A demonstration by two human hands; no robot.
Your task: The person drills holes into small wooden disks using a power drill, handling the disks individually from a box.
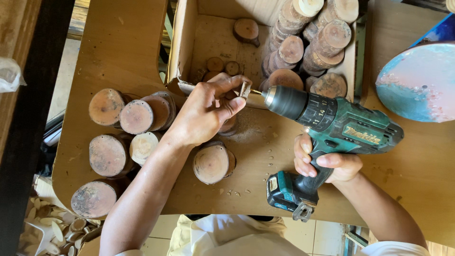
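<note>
Left hand (204, 114) is pinching a small wood piece (245, 89) between closed fingertips, just above centre; its shape is hard to read. Right hand (322, 163) is gripping the green drill (332, 128) at 4 o'clock, bit touching the piece. Box (182, 42) at 12 is cut off. Palm is hiding discs (136, 116) on the counter (118, 47).

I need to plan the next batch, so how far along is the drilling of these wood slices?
Looks partway. Stacks of wood slices stand at the left, seemingly finished. In hand: the left hand pinches a small wood piece against the bit of the green drill held by the right hand. Left: many slices in the cardboard box.
</note>
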